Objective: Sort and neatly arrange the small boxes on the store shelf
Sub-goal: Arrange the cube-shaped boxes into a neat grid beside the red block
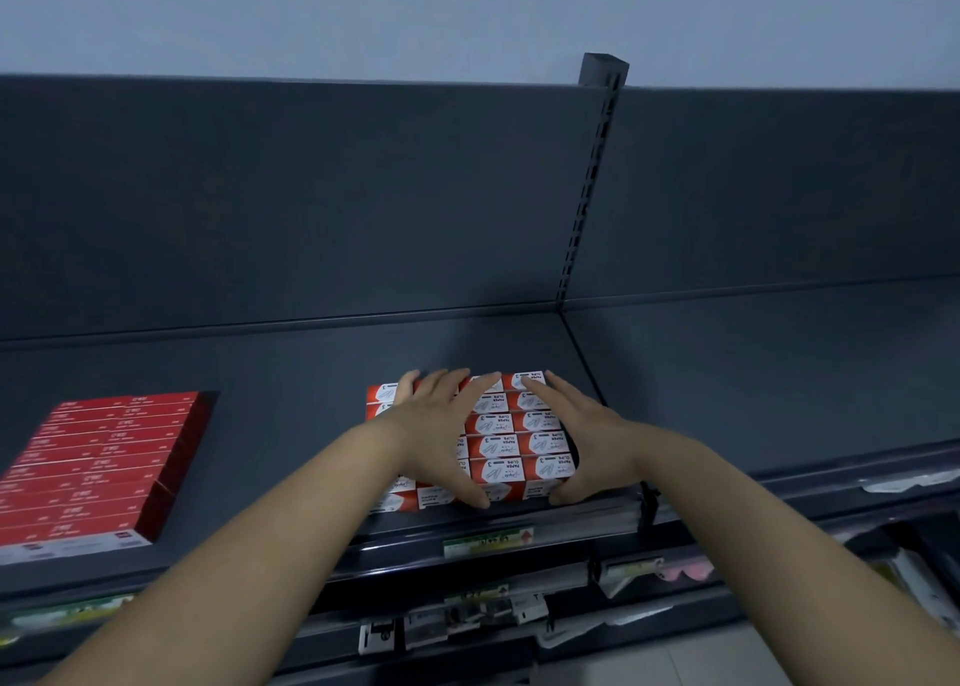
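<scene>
We have both hands laid flat over the block of small red-and-white paper clip boxes [511,438]: our left hand [434,428] rests palm down on the left part of the block, fingers spread toward its back row and thumb pressed against the front face, and our right hand [584,433] lies along the right side with fingers pointing back and inward and the thumb tucked at the lower front corner. Neither hand is closed around a single box; they are open and pressing, framing the block between them so that the fingertips nearly meet at the rear. The boxes sit in tight rows, labels up, near the front of the dark grey shelf [291,368], just left of the seam where the next shelf section begins. Behind that seam a slotted upright post [587,181] rises against the back panel. Well apart to the left lies a larger stack of red boxes [98,462], also in neat rows. Along the shelf's front edge runs a price rail with a green label [488,540], and lower rails below carry more tags, too blurred to read.
</scene>
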The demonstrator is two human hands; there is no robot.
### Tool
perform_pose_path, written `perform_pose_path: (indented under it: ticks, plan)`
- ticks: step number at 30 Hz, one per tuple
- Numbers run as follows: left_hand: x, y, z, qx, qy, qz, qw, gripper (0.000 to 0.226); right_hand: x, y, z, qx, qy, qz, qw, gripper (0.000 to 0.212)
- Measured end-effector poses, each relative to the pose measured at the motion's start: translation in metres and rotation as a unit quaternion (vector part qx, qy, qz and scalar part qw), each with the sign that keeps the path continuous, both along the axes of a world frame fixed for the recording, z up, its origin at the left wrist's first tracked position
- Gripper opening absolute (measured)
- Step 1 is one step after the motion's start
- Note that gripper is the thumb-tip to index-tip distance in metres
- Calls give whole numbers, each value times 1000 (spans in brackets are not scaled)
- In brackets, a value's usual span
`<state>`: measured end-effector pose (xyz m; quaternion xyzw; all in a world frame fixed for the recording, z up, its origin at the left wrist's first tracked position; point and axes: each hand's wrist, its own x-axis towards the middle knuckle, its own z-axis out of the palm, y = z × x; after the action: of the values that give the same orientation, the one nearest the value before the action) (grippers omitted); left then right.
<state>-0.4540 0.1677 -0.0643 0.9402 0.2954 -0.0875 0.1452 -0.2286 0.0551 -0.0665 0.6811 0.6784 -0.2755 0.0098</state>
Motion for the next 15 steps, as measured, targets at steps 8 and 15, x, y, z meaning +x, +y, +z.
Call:
perform_pose_path:
  ticks: [8, 15]
  plan:
    - [-2, -2, -1, -8, -12, 8, 1000, 133, 3, 6, 0, 3, -14, 11, 1000, 136]
    - [-4, -2, -4, -11, -24, 9, 1000, 130, 3, 8, 1, 0, -23, 10, 1000, 136]
